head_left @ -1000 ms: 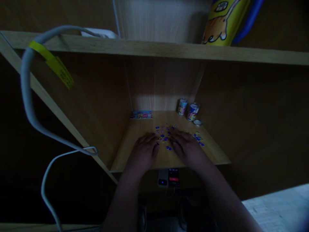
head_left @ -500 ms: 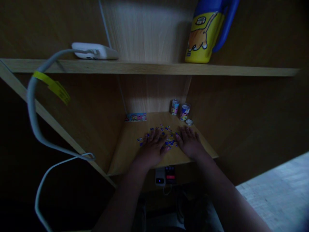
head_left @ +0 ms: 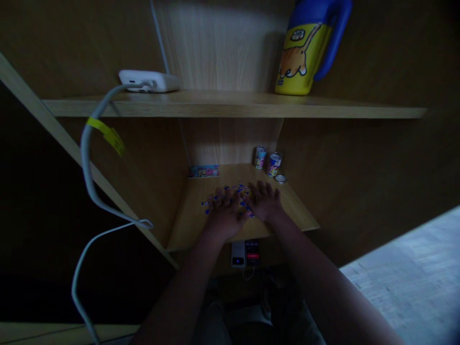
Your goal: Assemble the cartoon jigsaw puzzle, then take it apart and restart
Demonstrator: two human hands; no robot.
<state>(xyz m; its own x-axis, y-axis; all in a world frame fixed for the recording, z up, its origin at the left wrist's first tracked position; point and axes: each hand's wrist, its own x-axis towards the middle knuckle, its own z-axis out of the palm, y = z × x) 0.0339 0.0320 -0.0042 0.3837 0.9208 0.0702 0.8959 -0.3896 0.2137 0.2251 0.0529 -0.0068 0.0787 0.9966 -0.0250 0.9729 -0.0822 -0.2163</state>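
Observation:
Small blue and yellow puzzle pieces [head_left: 241, 188] lie scattered over the lower wooden shelf [head_left: 187, 225]. My left hand [head_left: 225, 213] rests palm down on the left part of the pieces, fingers spread. Close on its right, my right hand [head_left: 265, 201] lies flat over the right part, its fingers spread too. The thumbs are near each other, with a few pieces showing between them. Some pieces are hidden under both palms. Neither hand grips anything.
Behind the pieces stand two printed cans [head_left: 260, 157], [head_left: 274, 164] and a round lid [head_left: 281, 178]. A picture strip [head_left: 203, 171] lies back left. Above, the upper shelf [head_left: 223, 110] holds a white device [head_left: 149, 80] with a hanging cable [head_left: 86, 163] and a yellow-blue mug [head_left: 302, 57].
My right hand has moved left over the pieces, closer to my left hand. The pieces on the right are now gathered or covered. The camera view has shifted slightly.

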